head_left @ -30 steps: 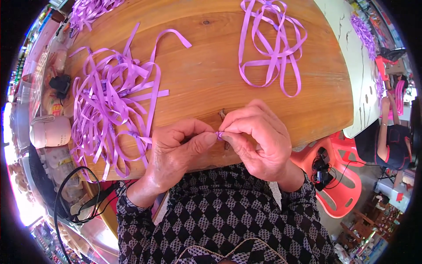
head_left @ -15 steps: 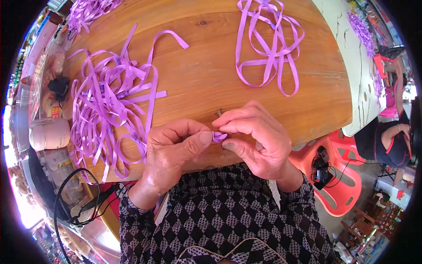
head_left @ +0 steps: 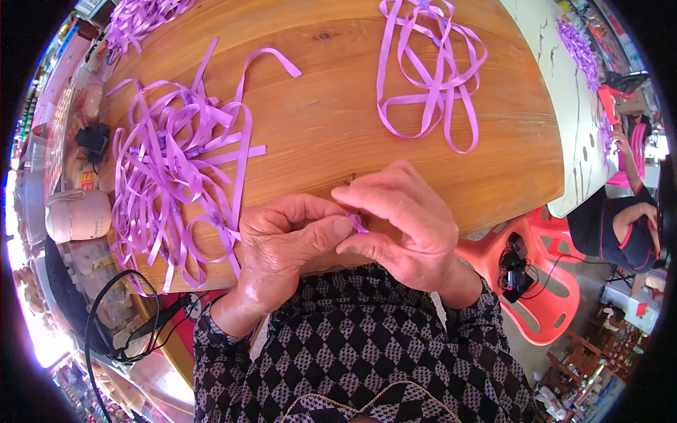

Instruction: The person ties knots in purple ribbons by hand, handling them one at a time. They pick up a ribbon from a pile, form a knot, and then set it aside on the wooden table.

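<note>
Between the thumb and forefinger of my left hand is a small folded piece of purple ribbon, most of it hidden by the fingertips. My right hand curves around its right side, thumb below and forefinger above, with a gap between them and nothing gripped. A tangled heap of purple ribbons, with small darker knots among them, lies left of my hands. Farther off to the right, a loose bundle of purple ribbon is spread in loops.
The wooden table adjoins a white marbled top bearing more ribbon. Another ribbon pile is at the far left. A pink round container stands by the left edge. An orange chair holds black devices. Another person sits at the right.
My right hand has shifted slightly left, its thumb and forefinger passing farther over the left fingertips. The ribbon piece has turned and moved a little right. My left hand still pinches it.
</note>
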A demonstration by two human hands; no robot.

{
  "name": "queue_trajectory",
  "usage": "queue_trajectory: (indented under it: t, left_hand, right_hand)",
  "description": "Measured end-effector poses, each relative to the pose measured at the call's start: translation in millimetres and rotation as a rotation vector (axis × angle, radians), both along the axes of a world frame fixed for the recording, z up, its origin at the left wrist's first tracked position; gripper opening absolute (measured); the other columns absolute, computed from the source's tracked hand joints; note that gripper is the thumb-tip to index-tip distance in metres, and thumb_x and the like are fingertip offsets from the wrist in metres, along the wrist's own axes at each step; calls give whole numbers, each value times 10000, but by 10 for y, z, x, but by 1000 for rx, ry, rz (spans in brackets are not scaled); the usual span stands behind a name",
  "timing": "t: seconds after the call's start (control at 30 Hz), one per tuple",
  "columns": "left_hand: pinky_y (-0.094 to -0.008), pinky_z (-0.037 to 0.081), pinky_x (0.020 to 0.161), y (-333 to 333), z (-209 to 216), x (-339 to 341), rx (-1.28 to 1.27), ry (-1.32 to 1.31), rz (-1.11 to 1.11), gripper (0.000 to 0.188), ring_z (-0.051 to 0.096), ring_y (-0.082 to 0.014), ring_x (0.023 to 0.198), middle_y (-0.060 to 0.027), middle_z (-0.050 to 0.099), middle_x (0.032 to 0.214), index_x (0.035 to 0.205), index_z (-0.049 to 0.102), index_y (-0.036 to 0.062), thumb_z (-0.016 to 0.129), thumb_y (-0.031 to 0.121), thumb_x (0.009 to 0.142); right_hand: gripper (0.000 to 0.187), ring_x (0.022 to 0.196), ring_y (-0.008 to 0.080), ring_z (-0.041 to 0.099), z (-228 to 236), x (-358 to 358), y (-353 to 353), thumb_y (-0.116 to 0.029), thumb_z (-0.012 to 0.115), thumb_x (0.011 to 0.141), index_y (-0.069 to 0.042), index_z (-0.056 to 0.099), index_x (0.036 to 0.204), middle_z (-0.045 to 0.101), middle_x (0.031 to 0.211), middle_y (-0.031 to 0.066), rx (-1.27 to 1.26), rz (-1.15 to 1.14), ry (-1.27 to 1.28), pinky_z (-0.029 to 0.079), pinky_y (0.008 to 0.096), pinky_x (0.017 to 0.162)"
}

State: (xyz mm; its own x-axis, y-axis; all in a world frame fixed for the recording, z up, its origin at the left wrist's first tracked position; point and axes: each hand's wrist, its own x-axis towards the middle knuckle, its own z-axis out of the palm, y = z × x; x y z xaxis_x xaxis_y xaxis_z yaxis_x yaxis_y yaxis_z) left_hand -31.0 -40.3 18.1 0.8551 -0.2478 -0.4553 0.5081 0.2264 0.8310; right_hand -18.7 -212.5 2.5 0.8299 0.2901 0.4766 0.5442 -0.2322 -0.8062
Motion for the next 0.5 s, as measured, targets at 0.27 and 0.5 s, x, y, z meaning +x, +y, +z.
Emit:
queue_trajectory:
  t: [0.27,0.5]
  left_hand:
    - [-188,429,543,-24,26,26,-33,51,20,149,558,-84,620,-60,636,741,837,637,-27,700,77,750]
    - [-201,417,496,-28,84,-5,-49,74,54,231,544,-99,558,-69,634,692,806,641,-29,747,152,707]
  right_hand:
    - [362,678,198,511,-27,-10,-1,-83,771,593,-41,648,931,588,824,73,-35,-14,-80,403,293,571]
    - [276,663,198,521,-80,22,-34,-28,751,627,-23,644,881,600,802,90,69,41,-44,406,293,560]
